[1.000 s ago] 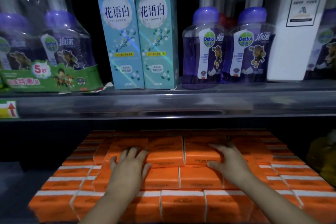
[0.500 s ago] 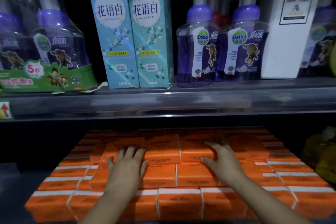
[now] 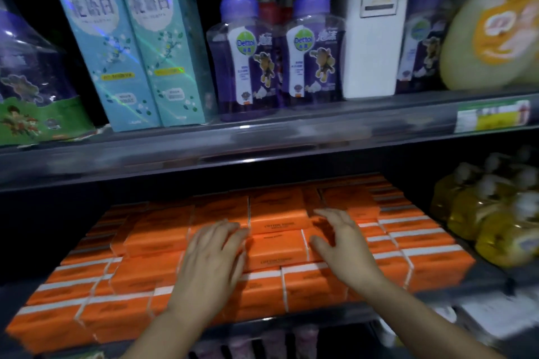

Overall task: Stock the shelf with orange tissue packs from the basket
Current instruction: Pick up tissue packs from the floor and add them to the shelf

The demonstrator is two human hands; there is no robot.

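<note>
Several orange tissue packs (image 3: pixel 274 248) lie stacked in rows on the lower shelf (image 3: pixel 291 320). My left hand (image 3: pixel 210 259) lies flat on the packs at the middle, fingers straight and pointing into the shelf. My right hand (image 3: pixel 341 242) hovers just right of it over the upper layer, fingers spread and slightly bent, holding nothing. A top pack (image 3: pixel 277 213) sits between the two hands' fingertips. The basket is out of view.
The upper shelf edge (image 3: pixel 262 151) runs right above the packs. It carries two teal boxes (image 3: pixel 128 46), purple soap pump bottles (image 3: pixel 280 49), a white box (image 3: pixel 376 23) and a yellowish bag (image 3: pixel 493 29). Yellow bottles (image 3: pixel 490 218) stand right of the packs.
The view has swung right and tilted. My right hand has lifted off the pack it rested on and spread its fingers. My left hand stays flat on the packs.
</note>
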